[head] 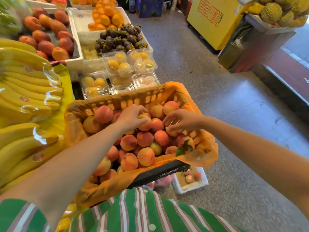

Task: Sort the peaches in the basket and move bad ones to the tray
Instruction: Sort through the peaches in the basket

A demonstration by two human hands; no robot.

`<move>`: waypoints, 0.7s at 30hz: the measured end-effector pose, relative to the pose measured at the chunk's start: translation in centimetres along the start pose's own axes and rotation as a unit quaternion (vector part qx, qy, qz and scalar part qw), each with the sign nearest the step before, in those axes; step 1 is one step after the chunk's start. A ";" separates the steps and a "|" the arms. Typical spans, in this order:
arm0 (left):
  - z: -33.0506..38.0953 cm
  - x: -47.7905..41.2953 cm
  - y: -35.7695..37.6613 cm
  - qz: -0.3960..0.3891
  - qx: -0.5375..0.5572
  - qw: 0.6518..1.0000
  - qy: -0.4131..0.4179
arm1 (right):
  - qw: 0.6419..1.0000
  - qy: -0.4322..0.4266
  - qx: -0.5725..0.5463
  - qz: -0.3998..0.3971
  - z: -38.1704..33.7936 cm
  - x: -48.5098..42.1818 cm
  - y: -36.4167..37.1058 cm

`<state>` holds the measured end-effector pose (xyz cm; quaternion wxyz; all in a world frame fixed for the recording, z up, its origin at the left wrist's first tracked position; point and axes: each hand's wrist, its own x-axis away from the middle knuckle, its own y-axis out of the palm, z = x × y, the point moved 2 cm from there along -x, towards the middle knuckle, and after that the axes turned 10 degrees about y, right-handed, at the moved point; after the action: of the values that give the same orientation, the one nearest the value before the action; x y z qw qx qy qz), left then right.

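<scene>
A basket [147,175] lined with an orange plastic bag [205,148] stands in front of me, filled with several peaches [145,138]. My left hand [132,115] reaches into the far middle of the pile and curls its fingers round a yellow-red peach [145,124]. My right hand [179,120] grips another peach [173,131] at the right side of the pile. A white foam tray [199,185] sits on the floor below the basket's right corner, with three small peaches [197,176] in it.
Wrapped bananas [25,101] lie to the left. Clear boxes of yellow fruit [117,64], mangosteens [120,39], oranges and red mangoes [46,36] fill the stand behind. To the right is grey floor [234,114], a yellow box [215,19] and durians [275,10].
</scene>
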<state>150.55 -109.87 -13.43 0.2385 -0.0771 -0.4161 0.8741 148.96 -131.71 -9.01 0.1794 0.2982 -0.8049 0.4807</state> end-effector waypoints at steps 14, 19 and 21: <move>-6.8 14.2 -7.2 0.173 -0.226 0.954 -0.093 | 0.984 -0.141 0.085 0.069 -9.4 -5.6 8.0; -9.0 16.2 -5.6 0.139 -0.128 0.976 -0.111 | 0.989 -0.112 -0.038 0.095 -13.1 -9.3 7.7; -9.3 16.3 -5.3 0.150 -0.102 0.977 -0.108 | 0.991 -0.072 -0.049 0.099 -14.4 -10.8 8.6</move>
<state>141.26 -92.73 -14.34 0.0489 -0.0681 -0.5100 0.8561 151.55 -112.59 -14.11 0.0868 0.2414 -0.8640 0.4333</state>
